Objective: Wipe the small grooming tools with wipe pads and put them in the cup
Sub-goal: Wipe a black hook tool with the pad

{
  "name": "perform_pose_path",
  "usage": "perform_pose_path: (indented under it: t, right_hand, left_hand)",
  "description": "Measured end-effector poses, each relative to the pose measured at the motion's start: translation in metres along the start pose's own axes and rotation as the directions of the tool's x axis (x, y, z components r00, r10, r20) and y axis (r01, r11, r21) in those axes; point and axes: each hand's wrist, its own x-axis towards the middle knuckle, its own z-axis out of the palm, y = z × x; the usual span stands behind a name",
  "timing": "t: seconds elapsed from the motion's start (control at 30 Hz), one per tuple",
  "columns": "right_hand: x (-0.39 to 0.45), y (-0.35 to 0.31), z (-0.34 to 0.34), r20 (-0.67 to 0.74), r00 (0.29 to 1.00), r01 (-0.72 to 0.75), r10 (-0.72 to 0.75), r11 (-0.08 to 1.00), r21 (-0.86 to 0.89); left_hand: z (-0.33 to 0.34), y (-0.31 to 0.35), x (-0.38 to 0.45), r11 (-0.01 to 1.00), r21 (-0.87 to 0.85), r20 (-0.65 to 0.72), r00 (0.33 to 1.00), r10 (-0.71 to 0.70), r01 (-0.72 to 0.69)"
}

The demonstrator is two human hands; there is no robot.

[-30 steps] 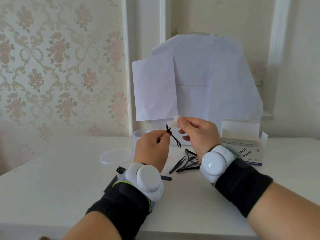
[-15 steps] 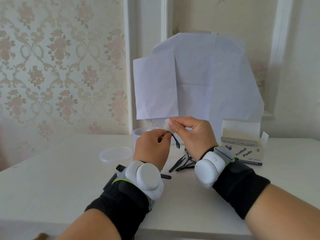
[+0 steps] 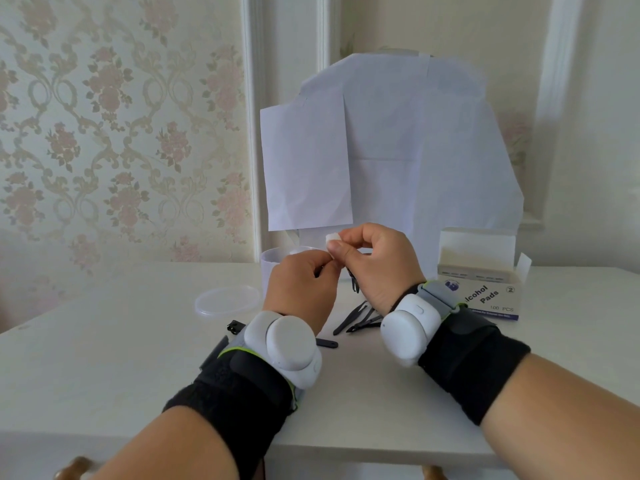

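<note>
Between the two hands: a small black grooming tool (image 3: 354, 284), held up above the surface, only its dark lower end showing below the fingers.
Tool against the grips: its upper part is buried where the two hands meet; the visible tip hangs down just under the right thumb.
Wipe pad (image 3: 332, 237): small, white, folded, pinched at the right fingertips and sticking out on top, right at the spot where the tool is hidden.
Right hand (image 3: 377, 265): grip closed, fingers and thumb curled tight on the wipe pad.
Left hand (image 3: 299, 289): grip closed too, fingers curled in toward the tool; the contact itself is hidden behind the knuckles.
Cup (image 3: 277, 263): white, standing on the surface just behind the left hand, mostly covered by it.
Lid (image 3: 227, 300): clear and round, lying flat to the left of the cup.
Other tools (image 3: 358, 318): a small black heap on the surface, below and between the wrists.
Box (image 3: 485, 289): alcohol pads, flap open, to the right of the right wrist.
Surface (image 3: 104, 341): white, carrying everything.
</note>
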Motion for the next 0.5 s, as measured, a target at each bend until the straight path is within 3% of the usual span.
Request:
perform_pose_path:
  t: [0.37,0.5]
  right_hand:
    - [0.0004,0.0008,0.0001,0.082,0.996,0.036,-0.039,0.999,0.035]
    - [0.0013,-0.0002,-0.0018,-0.002,0.998,0.063,-0.063,0.995,0.083]
  left_hand:
    - [-0.0012,-0.0005,0.0018,0.998,0.024,-0.04,0.998,-0.052,0.053]
    - [-0.0013,-0.0013,0.0023,0.993,-0.072,-0.032,0.995,-0.093,0.091]
